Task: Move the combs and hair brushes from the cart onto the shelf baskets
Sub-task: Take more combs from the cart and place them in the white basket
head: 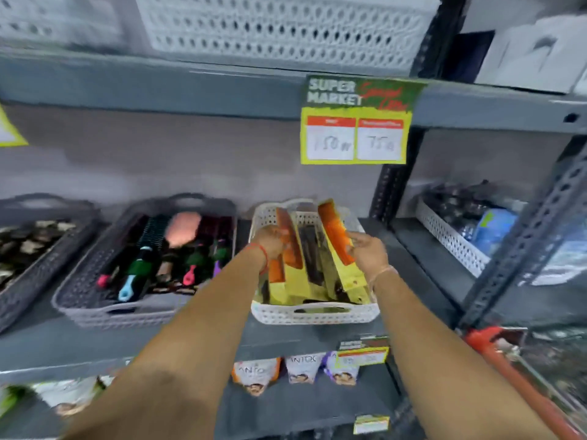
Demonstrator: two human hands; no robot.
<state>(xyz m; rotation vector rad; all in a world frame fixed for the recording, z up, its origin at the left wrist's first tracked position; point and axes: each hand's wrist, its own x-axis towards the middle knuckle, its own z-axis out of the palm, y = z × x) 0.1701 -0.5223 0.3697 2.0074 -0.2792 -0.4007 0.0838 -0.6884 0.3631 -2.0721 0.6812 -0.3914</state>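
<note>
A white perforated basket (314, 314) stands on the middle shelf and holds packaged combs on yellow cards. My left hand (271, 241) grips an orange comb pack (290, 246) at the basket's left side. At the right side my right hand (368, 250) holds another orange comb pack (335, 231), tilted over the basket. A dark comb pack (313, 258) lies between them inside the basket. To the left, a grey basket (95, 308) holds several hair brushes (136, 268) with coloured handles.
A second grey basket (19, 290) sits at the far left. A price sign (355, 122) hangs from the shelf above. The cart's red handle (495, 350) shows at lower right. Another white basket (451, 239) stands on the right shelf bay. Sachets (298, 371) hang below.
</note>
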